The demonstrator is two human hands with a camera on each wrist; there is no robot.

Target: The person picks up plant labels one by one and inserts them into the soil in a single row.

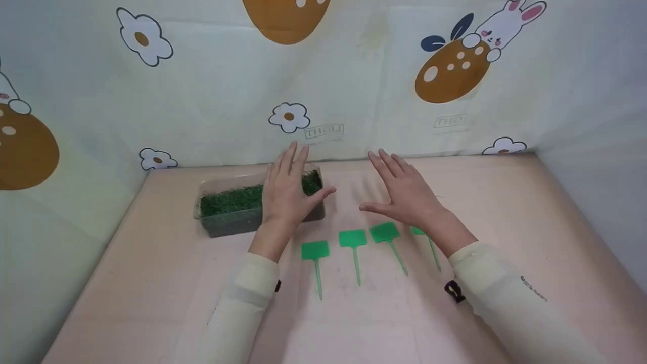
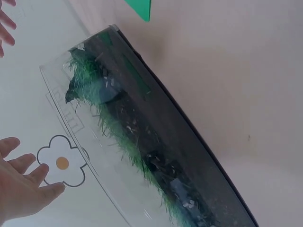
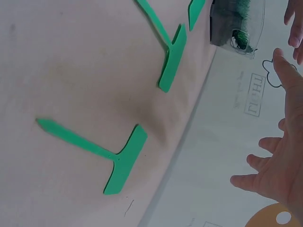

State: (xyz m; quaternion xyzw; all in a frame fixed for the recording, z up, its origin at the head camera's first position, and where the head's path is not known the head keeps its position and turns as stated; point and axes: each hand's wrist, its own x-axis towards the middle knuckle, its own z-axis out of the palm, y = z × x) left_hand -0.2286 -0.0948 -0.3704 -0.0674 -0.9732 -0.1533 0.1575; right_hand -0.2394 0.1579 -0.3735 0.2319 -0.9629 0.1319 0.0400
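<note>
My left hand is raised with straight, spread fingers, overlapping a clear plastic box in the head view. Green artificial grass fills that box above a dark layer, which the left wrist view shows through the wall. To the right, my right hand is also raised, fingers spread and thumb pointing inward, holding nothing. Several green T-shaped plant labels lie in a row below the hands, from the left label to the right label, whose head is partly hidden by the right hand. In the right wrist view, one label lies flat.
A pale pink tabletop carries the box and labels. White cloth printed with flowers, brown eggs and rabbits hangs along the back and left side; a plain pale wall bounds the right. A small black clip shows by the right sleeve.
</note>
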